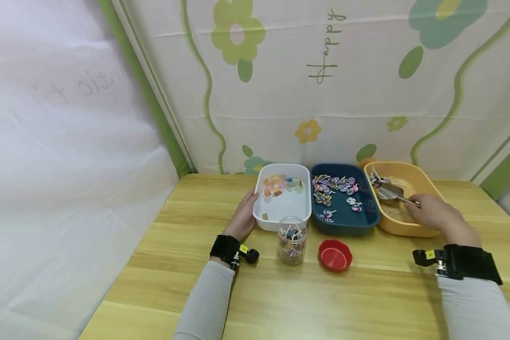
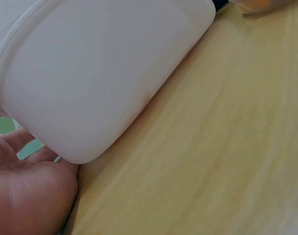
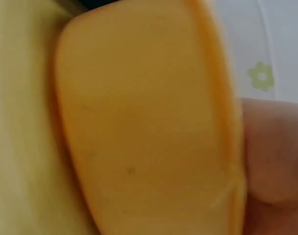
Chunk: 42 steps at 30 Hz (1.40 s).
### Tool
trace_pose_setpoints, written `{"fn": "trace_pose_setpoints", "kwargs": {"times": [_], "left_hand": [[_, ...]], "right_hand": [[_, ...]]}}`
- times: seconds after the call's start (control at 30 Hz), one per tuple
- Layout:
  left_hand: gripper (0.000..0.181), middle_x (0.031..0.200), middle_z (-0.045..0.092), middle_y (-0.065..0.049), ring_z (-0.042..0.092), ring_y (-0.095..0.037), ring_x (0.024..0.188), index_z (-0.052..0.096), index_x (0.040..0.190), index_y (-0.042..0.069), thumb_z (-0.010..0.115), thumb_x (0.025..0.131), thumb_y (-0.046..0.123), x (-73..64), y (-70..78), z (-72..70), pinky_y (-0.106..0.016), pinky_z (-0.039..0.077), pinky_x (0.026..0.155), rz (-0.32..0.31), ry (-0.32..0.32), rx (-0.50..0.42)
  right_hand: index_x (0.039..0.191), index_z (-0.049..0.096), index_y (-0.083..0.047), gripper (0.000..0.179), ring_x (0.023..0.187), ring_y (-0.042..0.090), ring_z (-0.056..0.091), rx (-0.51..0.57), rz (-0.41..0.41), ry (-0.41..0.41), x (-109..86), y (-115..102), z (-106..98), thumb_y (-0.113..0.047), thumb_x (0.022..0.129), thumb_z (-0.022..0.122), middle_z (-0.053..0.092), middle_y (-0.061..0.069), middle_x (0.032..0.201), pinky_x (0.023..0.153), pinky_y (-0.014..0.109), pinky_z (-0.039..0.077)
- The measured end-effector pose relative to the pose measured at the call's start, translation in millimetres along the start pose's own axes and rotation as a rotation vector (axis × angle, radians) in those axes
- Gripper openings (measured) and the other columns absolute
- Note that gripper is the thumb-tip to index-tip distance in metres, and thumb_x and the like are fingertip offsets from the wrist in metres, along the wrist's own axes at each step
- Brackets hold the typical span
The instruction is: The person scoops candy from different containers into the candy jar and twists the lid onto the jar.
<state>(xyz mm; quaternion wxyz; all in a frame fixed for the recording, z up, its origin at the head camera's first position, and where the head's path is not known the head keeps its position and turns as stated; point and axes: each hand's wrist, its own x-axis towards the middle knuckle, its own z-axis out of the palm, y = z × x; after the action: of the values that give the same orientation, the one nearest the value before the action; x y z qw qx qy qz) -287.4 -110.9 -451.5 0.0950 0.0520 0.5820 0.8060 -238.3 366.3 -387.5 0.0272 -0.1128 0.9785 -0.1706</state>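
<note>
Gripping a scoop [image 1: 391, 191] in the yellow tub [image 1: 417, 178] is the right hand [image 1: 434, 213]; the left hand [image 1: 242, 218], spread, touches the white tub [image 1: 286, 206]

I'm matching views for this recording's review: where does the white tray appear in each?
Head: the white tray sits just right of and below centre.
Left wrist: its outer wall fills the upper left.
Right wrist: not in it.
Shared landmark: the wooden table, visible in all three.
</note>
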Motion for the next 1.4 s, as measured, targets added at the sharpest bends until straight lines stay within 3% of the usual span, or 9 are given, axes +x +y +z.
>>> {"fn": "trace_pose_setpoints", "kwargs": {"times": [0.07,0.23,0.4,0.8,1.03,1.27,1.4], "left_hand": [[0.048,0.15,0.026,-0.001,0.026,-0.017,0.133,0.025,0.147,0.018,0.036,0.103,0.031,-0.5,0.1,0.2,-0.035,0.025,0.11,-0.004,0.005,0.004],[0.048,0.149,0.027,0.0,0.025,-0.017,0.133,0.025,0.147,0.018,0.036,0.103,0.032,-0.9,-0.2,0.2,-0.034,0.024,0.11,0.003,0.0,0.005],[0.048,0.149,0.027,0.0,0.025,-0.017,0.133,0.025,0.147,0.019,0.036,0.103,0.032,-1.0,-0.4,0.0,-0.034,0.024,0.11,0.0,0.005,0.008],[0.049,0.15,0.026,-0.002,0.025,-0.018,0.133,0.025,0.147,0.018,0.038,0.102,0.032,-1.0,-1.5,-0.3,-0.038,0.022,0.111,0.017,0.006,0.005],[0.048,0.15,0.025,-0.002,0.025,-0.018,0.133,0.026,0.147,0.019,0.037,0.103,0.032,-2.2,-0.2,0.4,-0.037,0.023,0.111,0.012,-0.004,0.004],[0.048,0.151,0.024,-0.004,0.023,-0.02,0.134,0.025,0.147,0.016,0.036,0.103,0.031,-1.7,-0.3,0.9,-0.038,0.022,0.111,0.025,-0.011,0.004],[0.048,0.151,0.023,-0.004,0.023,-0.02,0.134,0.024,0.148,0.016,0.036,0.103,0.03,-1.4,-0.3,0.8,-0.038,0.022,0.111,0.026,-0.014,-0.001]], "right_hand": [[0.094,0.056,0.001,0.035,0.059,0.02,0.045,0.014,0.011,-0.005,0.8,-1.1,1.8,-0.027,0.102,0.037,0.05,0.005,0.069,0.05,0.032,0.035],[0.104,0.056,0.003,0.046,0.06,0.02,0.045,0.01,0.052,0.018,0.1,0.4,1.7,-0.036,0.102,0.032,0.05,0.006,0.071,0.049,0.031,0.034],[0.108,0.058,0.002,0.049,0.062,0.022,0.046,0.001,0.037,0.056,-1.4,4.3,-0.5,-0.039,0.102,0.031,0.052,0.006,0.072,0.05,0.032,0.034],[0.109,0.061,0.003,0.043,0.072,0.029,0.049,0.012,-0.017,0.169,-6.3,9.3,-6.2,-0.034,0.101,0.04,0.058,0.013,0.084,0.055,0.037,0.038],[0.106,0.063,0.004,0.04,0.076,0.03,0.052,0.021,-0.043,0.167,-9.3,12.6,-10.0,-0.031,0.1,0.044,0.062,0.017,0.088,0.06,0.043,0.042],[0.108,0.062,0.006,0.041,0.088,0.044,0.055,0.024,-0.061,0.16,-11.6,14.1,-14.0,-0.031,0.099,0.045,0.063,0.026,0.096,0.068,0.057,0.045],[0.109,0.061,0.005,0.04,0.082,0.04,0.055,0.019,-0.063,0.173,-10.4,13.9,-11.9,-0.03,0.1,0.044,0.063,0.024,0.093,0.064,0.053,0.045]]}}
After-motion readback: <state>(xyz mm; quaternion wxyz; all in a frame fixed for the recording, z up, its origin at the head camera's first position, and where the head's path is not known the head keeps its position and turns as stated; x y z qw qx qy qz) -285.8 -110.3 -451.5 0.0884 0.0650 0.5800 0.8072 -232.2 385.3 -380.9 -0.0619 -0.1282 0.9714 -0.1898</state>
